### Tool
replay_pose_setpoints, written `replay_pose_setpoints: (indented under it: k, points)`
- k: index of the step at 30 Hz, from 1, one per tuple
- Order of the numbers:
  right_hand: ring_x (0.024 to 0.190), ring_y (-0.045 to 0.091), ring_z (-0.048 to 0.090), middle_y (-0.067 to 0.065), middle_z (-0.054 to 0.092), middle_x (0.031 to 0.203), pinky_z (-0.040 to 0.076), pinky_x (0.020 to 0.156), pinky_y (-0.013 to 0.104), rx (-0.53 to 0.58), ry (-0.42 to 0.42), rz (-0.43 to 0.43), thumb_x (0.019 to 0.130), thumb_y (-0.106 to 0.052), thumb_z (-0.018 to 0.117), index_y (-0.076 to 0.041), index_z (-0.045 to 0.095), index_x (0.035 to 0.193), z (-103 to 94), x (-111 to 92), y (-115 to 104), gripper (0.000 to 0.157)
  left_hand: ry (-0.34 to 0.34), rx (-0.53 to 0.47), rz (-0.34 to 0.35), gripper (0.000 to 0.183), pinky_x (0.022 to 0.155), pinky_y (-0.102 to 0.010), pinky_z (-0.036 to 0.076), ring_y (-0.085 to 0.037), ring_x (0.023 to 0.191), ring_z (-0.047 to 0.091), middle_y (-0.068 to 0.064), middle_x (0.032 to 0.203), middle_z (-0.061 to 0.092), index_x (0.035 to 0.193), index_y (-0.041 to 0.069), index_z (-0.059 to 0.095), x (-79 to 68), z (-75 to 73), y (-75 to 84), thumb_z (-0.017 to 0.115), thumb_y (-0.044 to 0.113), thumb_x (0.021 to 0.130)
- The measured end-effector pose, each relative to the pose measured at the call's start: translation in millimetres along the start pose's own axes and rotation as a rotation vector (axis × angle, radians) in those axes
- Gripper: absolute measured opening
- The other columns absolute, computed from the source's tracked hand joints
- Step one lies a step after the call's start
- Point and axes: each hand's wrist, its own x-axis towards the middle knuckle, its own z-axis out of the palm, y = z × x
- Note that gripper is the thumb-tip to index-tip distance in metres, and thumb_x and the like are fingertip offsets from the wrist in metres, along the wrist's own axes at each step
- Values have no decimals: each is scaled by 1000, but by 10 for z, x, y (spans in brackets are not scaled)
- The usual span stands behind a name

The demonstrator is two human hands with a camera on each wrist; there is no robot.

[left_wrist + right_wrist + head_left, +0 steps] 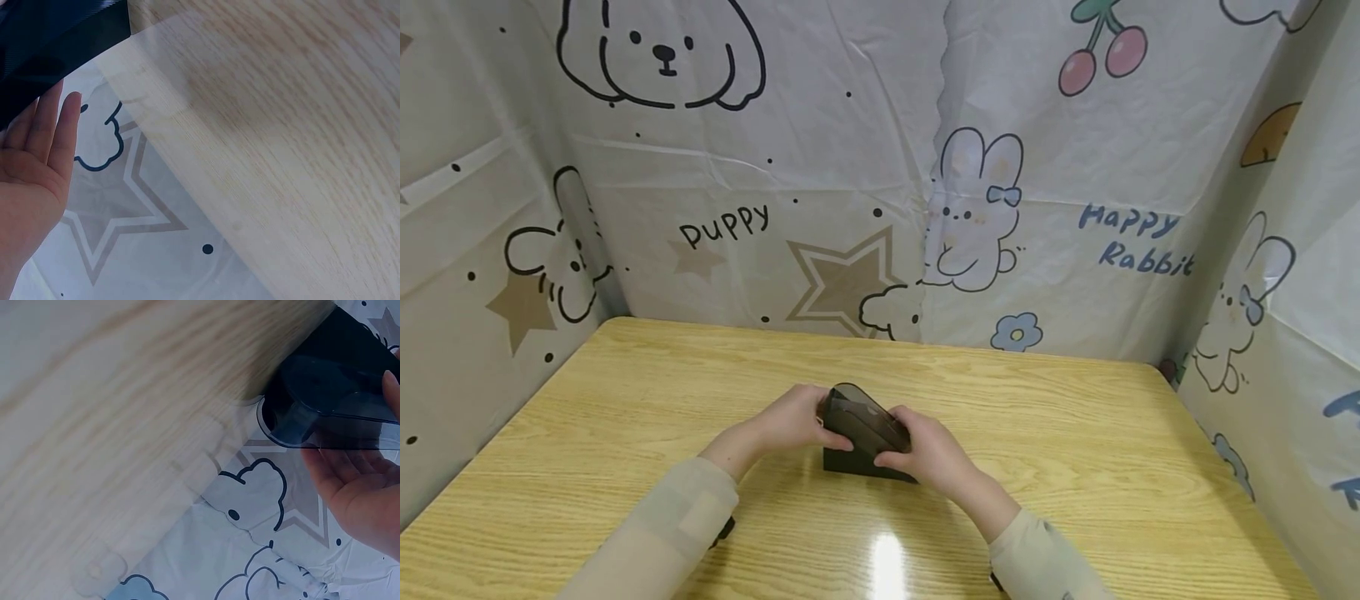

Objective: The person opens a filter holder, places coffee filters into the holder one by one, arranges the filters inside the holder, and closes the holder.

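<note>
Near the middle of the table, my left hand (797,419) holds a black box-like thing (859,462), thumb on its near face. My right hand (927,450) pinches a smoky see-through case (874,419) with a rounded end, thumb in front and fingers behind. The case lies tilted against the top of the black box; whether it sits inside cannot be told. In the left wrist view the box (69,47) shows a finely ridged edge, fingers reaching behind it. The right wrist view shows the case (340,415) overlapping the dark box (340,340).
The wood-grain table (625,500) runs out on all sides of the hands. A printed cloth (820,167) with cartoon animals hangs along its back edge and both sides. Light glares off the tabletop in front of the box.
</note>
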Motion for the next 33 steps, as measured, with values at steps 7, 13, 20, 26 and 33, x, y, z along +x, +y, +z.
replay_pose_setpoints:
  k: [7, 13, 20, 26, 33]
  points:
    - [82, 14, 56, 5, 64, 101, 45, 69, 31, -58, -21, 10, 81, -26, 74, -8, 56, 117, -7, 0, -8, 44, 0, 35, 0, 36, 82, -31, 49, -10, 88, 63, 1, 98, 70, 105, 12, 67, 1, 32, -55, 81, 20, 72]
    - [78, 15, 57, 4, 65, 96, 45, 66, 31, -197, -45, 36, 80, -30, 74, -7, 56, 114, -48, 13, -44, 44, -1, 57, 28, 37, 86, -33, 49, -12, 94, 63, 3, 102, 69, 106, 16, 67, 32, 68, -88, 81, 21, 72]
    - [73, 16, 56, 5, 64, 89, 45, 62, 33, -285, -64, 104, 79, -30, 75, -5, 56, 109, -129, -3, -46, 43, 6, 99, -2, 39, 85, -33, 49, -11, 93, 62, 3, 102, 69, 107, 16, 66, 136, 133, -35, 81, 24, 72]
    - [74, 16, 55, 6, 64, 89, 46, 65, 34, -274, -57, 128, 79, -25, 75, -3, 55, 108, -200, -14, 36, 42, 38, 137, -41, 40, 86, -34, 48, -10, 91, 62, 3, 101, 69, 106, 16, 66, 243, 211, 54, 82, 25, 71]
    - [81, 18, 58, 9, 65, 97, 48, 72, 36, -242, -54, 162, 80, -21, 75, -1, 55, 115, -293, -15, 152, 45, 46, 129, -62, 39, 86, -34, 49, -10, 90, 62, 2, 101, 69, 105, 15, 66, 396, 300, 129, 82, 24, 71]
